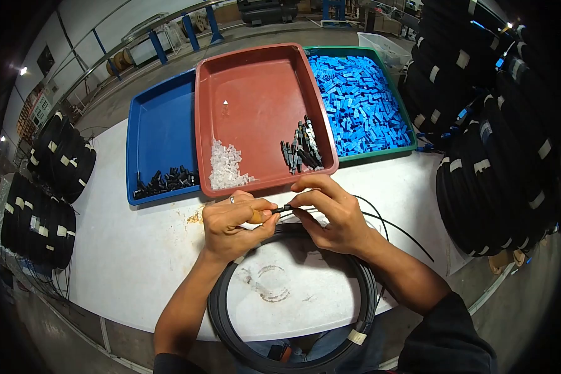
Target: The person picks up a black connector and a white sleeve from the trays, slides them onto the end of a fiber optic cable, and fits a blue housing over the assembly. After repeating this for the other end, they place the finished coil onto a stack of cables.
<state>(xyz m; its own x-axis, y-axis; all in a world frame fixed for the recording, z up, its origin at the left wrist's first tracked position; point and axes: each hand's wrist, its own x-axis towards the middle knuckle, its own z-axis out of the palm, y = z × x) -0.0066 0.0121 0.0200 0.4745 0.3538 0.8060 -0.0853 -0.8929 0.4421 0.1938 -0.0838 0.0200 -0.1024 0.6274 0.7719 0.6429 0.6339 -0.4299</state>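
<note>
Both hands meet above the far side of a black cable coil point(369, 293), which lies at the table's front edge. Between their fingertips is a small black connector point(285, 208) on a thin black cable. My left hand point(238, 225) pinches its left end, with something yellowish-brown between thumb and forefinger. The right end is pinched by my right hand point(330, 213). Loose cable ends point(411, 240) curve out to the right behind my right hand. A pale tape band point(356, 336) wraps the coil near its front.
Beyond the hands, a red tray point(255, 81) holds clear pieces and black connectors. It overlaps a blue tray point(162, 124) with black parts. A green tray point(397, 93) holds many blue clips. Stacked cable coils point(498, 168) stand at right, more coils point(37, 218) at left.
</note>
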